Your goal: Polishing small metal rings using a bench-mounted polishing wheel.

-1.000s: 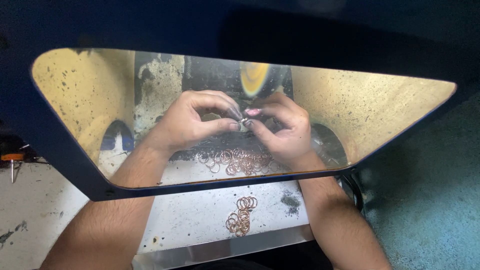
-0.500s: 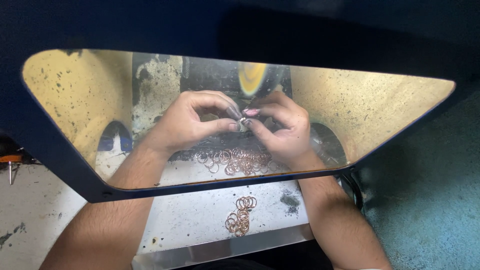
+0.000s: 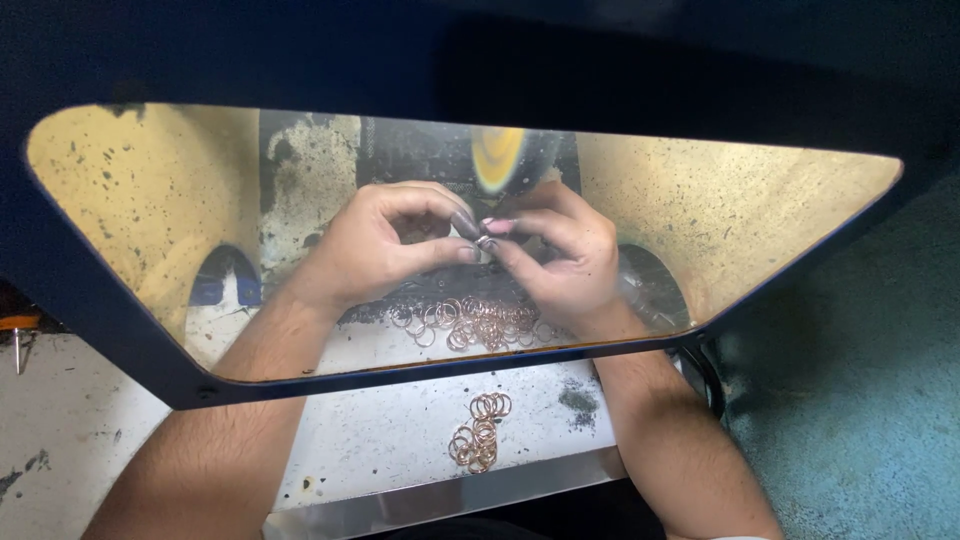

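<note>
- The fingertips of the left hand (image 3: 385, 245) and the right hand (image 3: 560, 250) met and pinched one small metal ring (image 3: 484, 242) between them.
- The ring sat just below a spinning yellow wheel (image 3: 498, 158); whether it touched the wheel could not be told.
- Both hands worked behind a stained, yellow-tinted shield (image 3: 760, 215) with a dark blue frame (image 3: 120, 330).
- A heap of copper-coloured rings (image 3: 470, 322) lay on the white bench (image 3: 380, 440) directly under the hands.
- A smaller cluster of rings (image 3: 480, 432) lay nearer the person, outside the shield.
</note>
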